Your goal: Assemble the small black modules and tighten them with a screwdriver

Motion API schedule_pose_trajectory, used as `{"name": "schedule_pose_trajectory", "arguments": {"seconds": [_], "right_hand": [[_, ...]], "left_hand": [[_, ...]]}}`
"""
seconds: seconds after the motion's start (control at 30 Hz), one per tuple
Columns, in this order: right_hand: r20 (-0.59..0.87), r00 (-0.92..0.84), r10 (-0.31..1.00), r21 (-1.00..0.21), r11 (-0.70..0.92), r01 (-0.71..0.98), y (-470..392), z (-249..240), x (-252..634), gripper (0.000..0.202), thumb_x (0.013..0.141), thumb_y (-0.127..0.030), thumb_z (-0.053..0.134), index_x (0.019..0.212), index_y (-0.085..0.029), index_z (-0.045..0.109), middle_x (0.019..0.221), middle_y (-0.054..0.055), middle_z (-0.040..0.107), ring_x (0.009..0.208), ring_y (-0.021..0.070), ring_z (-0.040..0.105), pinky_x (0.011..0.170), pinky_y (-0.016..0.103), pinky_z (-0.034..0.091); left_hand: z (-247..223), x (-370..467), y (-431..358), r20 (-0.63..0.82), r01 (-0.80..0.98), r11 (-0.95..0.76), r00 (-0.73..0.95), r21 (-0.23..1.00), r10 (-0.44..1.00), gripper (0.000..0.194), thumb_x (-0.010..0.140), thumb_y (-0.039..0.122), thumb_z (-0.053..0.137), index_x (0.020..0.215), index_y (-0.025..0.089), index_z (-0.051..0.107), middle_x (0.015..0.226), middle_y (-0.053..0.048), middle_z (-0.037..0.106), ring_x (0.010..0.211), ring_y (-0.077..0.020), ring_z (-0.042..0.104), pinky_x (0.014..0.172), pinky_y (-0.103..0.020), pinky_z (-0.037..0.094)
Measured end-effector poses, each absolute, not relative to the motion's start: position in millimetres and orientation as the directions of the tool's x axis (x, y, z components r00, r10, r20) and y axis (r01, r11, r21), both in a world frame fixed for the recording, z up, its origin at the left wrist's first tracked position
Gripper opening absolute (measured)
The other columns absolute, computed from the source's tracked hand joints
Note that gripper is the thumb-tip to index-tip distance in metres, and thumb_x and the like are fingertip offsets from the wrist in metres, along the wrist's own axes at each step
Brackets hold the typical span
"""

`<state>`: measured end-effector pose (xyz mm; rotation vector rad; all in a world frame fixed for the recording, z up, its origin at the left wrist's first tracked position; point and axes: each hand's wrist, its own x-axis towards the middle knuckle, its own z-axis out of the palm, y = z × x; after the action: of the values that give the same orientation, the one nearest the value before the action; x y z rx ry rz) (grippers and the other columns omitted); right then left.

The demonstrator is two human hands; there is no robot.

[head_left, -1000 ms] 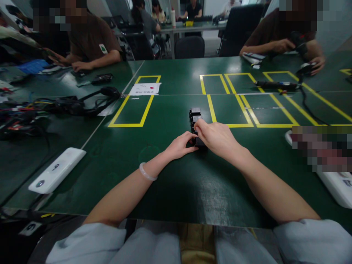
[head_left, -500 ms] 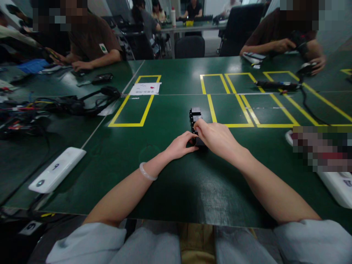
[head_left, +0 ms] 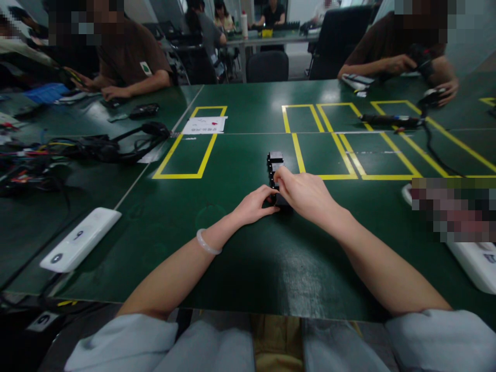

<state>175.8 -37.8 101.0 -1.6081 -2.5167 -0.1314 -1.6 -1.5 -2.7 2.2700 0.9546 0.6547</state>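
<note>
A narrow black slotted block with grey faces (head_left: 276, 155) lies lengthwise on the green table in front of me. My left hand (head_left: 258, 205) grips its near end from the left, with the thumb low and the fingers bent over the edge. Over the block's middle, my right hand (head_left: 300, 191) is closed, thumb and fingers pinched together. Whatever sits between those right fingertips is hidden by the hand. Both hands nearly touch each other and cover much of the block's near half.
Yellow tape outlines (head_left: 201, 176) mark the green table (head_left: 232, 268). A paper sheet (head_left: 205, 125) lies beyond. White numbered devices stand left (head_left: 79, 240) and right (head_left: 475, 266). Tangled black cables (head_left: 104, 147) spread at left. Across the table, two people handle objects; a black rod (head_left: 391, 120) lies near one.
Almost nothing differs. My right fingers have shifted very slightly over the block; my left hand and the block stay where they were.
</note>
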Motion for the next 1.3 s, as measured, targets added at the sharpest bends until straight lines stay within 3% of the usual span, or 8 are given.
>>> {"name": "schedule_pose_trajectory", "arguments": {"seconds": [0.2, 0.5, 0.7, 1.03, 1.2, 1.3], "right_hand": [[0.18, -0.404, 0.897, 0.011, 0.409, 0.912, -38.7, 102.3, 174.5, 0.037, 0.099, -0.041, 0.023, 0.107, -0.021, 0.053, 0.079, 0.005, 0.07, 0.067, 0.0202, 0.064, 0.055, 0.028, 0.023], [0.184, -0.426, 0.886, -0.057, 0.443, 0.895, -36.3, 97.5, 174.5, 0.029, 0.097, -0.03, 0.026, 0.109, -0.02, 0.05, 0.079, 0.005, 0.069, 0.063, 0.0178, 0.062, 0.052, 0.027, 0.021], [0.181, -0.404, 0.897, 0.007, 0.409, 0.912, -39.5, 101.8, 172.6, 0.036, 0.099, -0.042, 0.023, 0.106, -0.021, 0.052, 0.078, 0.006, 0.069, 0.065, 0.0193, 0.063, 0.054, 0.028, 0.022], [0.165, -0.417, 0.894, -0.053, 0.43, 0.901, -38.3, 98.6, 173.6, 0.03, 0.097, -0.03, 0.024, 0.11, -0.02, 0.049, 0.081, 0.006, 0.07, 0.063, 0.0175, 0.061, 0.053, 0.027, 0.023], [0.169, -0.404, 0.899, 0.0, 0.41, 0.912, -40.4, 102.4, 172.7, 0.037, 0.099, -0.042, 0.022, 0.107, -0.02, 0.051, 0.078, 0.006, 0.07, 0.065, 0.0191, 0.063, 0.053, 0.028, 0.021], [0.172, -0.405, 0.898, 0.037, 0.405, 0.913, -38.6, 100.6, 172.9, 0.035, 0.099, -0.037, 0.022, 0.106, -0.02, 0.052, 0.076, 0.006, 0.069, 0.064, 0.02, 0.064, 0.052, 0.028, 0.019]], "left_hand": [[-5.9, -2.0, 0.1, 0.226, 0.45, -0.591, 0.634, 0.67, 0.739, 0.042, 0.084, 0.041, 0.065, 0.119, 0.021, 0.054, 0.103, -0.004, 0.056, 0.091, -0.0197, 0.058, 0.082, -0.032, 0.048], [-4.7, -2.0, -0.9, 0.246, 0.443, -0.602, 0.631, 0.664, 0.736, 0.036, 0.085, 0.039, 0.065, 0.114, 0.02, 0.056, 0.099, -0.003, 0.056, 0.091, -0.0194, 0.058, 0.082, -0.031, 0.047], [-4.5, -1.8, -0.6, 0.228, 0.45, -0.593, 0.634, 0.668, 0.739, 0.037, 0.085, 0.04, 0.065, 0.115, 0.02, 0.055, 0.107, -0.006, 0.057, 0.096, -0.0213, 0.058, 0.084, -0.033, 0.048], [-2.6, -2.0, -1.7, 0.245, 0.443, -0.607, 0.637, 0.66, 0.731, 0.037, 0.086, 0.04, 0.065, 0.115, 0.02, 0.056, 0.102, -0.004, 0.057, 0.093, -0.0198, 0.058, 0.083, -0.032, 0.047], [-5.1, -1.7, -0.4, 0.229, 0.453, -0.591, 0.631, 0.668, 0.742, 0.038, 0.085, 0.041, 0.064, 0.115, 0.02, 0.055, 0.106, -0.005, 0.057, 0.094, -0.0211, 0.058, 0.083, -0.033, 0.048], [-3.5, -1.4, -0.5, 0.22, 0.457, -0.588, 0.633, 0.668, 0.742, 0.037, 0.085, 0.04, 0.065, 0.115, 0.021, 0.055, 0.101, -0.004, 0.057, 0.092, -0.0201, 0.058, 0.082, -0.032, 0.048]]}}
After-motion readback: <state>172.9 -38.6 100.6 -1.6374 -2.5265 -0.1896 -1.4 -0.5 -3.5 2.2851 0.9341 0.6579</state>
